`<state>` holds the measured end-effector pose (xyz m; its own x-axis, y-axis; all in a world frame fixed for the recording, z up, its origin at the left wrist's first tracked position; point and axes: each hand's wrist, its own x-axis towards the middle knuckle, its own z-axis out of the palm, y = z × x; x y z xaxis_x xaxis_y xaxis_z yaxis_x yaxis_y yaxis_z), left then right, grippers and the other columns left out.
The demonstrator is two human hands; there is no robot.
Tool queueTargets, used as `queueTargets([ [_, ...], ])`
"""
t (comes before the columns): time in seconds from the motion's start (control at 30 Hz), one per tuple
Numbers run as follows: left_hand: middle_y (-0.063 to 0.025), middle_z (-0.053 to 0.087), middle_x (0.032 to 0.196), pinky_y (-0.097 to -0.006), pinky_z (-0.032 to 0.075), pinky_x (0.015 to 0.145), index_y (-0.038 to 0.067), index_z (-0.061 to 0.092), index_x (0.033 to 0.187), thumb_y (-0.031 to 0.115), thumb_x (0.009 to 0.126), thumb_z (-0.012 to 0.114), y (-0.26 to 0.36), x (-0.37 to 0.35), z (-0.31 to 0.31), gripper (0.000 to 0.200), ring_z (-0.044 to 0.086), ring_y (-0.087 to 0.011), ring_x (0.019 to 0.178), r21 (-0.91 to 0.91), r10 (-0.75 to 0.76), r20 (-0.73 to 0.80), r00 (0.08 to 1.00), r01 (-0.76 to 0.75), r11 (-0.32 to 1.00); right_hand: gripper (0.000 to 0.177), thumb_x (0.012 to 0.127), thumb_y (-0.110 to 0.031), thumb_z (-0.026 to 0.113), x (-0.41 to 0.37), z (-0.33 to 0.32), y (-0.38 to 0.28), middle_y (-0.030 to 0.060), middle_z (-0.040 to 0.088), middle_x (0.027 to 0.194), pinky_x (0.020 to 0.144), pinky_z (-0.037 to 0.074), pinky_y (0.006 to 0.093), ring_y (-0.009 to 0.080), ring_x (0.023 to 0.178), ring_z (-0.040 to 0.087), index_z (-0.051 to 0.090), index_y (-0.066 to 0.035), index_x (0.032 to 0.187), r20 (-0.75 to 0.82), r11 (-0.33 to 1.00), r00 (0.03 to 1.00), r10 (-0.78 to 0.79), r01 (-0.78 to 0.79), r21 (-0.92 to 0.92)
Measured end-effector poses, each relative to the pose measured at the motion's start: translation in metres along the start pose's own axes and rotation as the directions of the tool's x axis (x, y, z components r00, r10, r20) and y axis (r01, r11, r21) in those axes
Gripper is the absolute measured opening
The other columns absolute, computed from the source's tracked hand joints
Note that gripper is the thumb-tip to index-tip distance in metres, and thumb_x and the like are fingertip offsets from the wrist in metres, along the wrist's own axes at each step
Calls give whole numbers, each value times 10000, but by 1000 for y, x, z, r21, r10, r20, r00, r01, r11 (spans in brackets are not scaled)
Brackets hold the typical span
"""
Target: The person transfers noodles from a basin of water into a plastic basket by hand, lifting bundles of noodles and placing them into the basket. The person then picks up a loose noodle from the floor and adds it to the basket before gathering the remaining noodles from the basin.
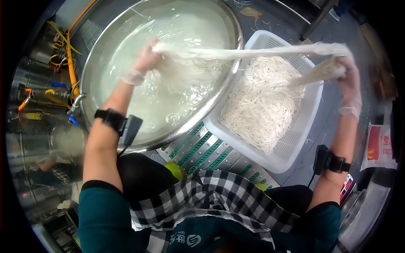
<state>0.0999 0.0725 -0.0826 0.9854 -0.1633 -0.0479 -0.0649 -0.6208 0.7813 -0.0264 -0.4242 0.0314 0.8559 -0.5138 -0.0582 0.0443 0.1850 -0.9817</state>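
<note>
A long bundle of white noodles [253, 52] stretches between my gloved hands. Over the large metal vat of cloudy water [239, 38], my left hand [146, 57] grips one end, and loose strands trail toward the water below it. My right hand [349, 76] is closed around the other end, past the right rim of a white plastic basket [270, 163]. A heap of noodles [263, 105] lies in that basket. Both hands are somewhat blurred.
Orange and yellow hoses [71, 63] with valves run along the left. A slatted metal step [202, 147] lies in front of my knees. At the right are a red-and-white bag [378, 145] and a device with a red display [347, 185].
</note>
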Motion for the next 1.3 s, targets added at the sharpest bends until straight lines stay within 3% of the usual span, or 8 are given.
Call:
queueTargets([
  [0.37,-47,593,891,-229,455,674,62,538,1103,182,810,536,190,-95,7,316,575,-136,787,-585,583,78,809,-436,684,299,700,-186,543,31,-27,81,5,551,718,522,379,230,91,574,477,596,-30,949,178,298,951,251,99,-949],
  [0.5,-183,487,1156,-322,396,921,48,389,1256,178,763,603,223,-64,73,553,478,-261,1077,-63,556,583,593,-649,758,371,746,-239,529,14,8,68,7,582,870,615,394,230,101,684,506,577,-34,1051,229,516,961,158,117,-849],
  [0.63,-238,326,1292,-362,324,991,24,270,1313,219,663,711,135,-62,70,809,340,-343,1203,270,326,696,640,-653,708,504,852,-430,459,10,40,121,30,557,1103,728,427,252,100,723,527,485,-78,1211,493,864,863,112,160,-477],
  [0.77,-241,256,1347,-369,292,1015,-1,233,1325,280,618,750,54,-57,92,919,272,-363,1247,229,245,745,621,-583,780,466,879,-424,438,-46,115,159,30,560,1031,779,447,244,67,710,514,495,-65,1171,463,858,756,462,-251,-448],
  [0.83,-229,263,1348,-361,263,1030,-13,251,1316,480,600,721,32,-51,104,989,287,-368,1234,185,462,473,750,-597,781,370,876,-395,465,-47,108,240,17,550,850,655,461,196,45,622,481,541,-55,1001,768,746,475,429,-666,-5],
  [0.97,-237,225,1369,-373,228,1043,10,252,1329,518,607,701,38,-47,107,990,249,-371,1257,147,536,483,693,-667,730,230,819,-319,571,-125,137,185,-74,426,603,428,300,150,27,503,417,514,-96,814,722,753,222,655,-269,-600],
  [1.2,-152,426,1232,-395,287,993,171,391,1280,458,714,618,15,-27,104,674,354,-304,1184,-10,319,650,689,-412,911,171,771,-154,555,-76,100,52,-44,505,631,398,343,169,36,460,421,601,-38,888,379,964,886,266,-237,-123],
  [1.3,-154,439,1221,-386,343,947,179,434,1240,369,731,609,-20,-8,108,571,411,-299,1140,223,358,625,693,-598,770,208,777,-51,518,-71,80,-24,-48,447,586,351,304,150,38,427,367,567,28,963,476,969,879,-34,-88,232],
])
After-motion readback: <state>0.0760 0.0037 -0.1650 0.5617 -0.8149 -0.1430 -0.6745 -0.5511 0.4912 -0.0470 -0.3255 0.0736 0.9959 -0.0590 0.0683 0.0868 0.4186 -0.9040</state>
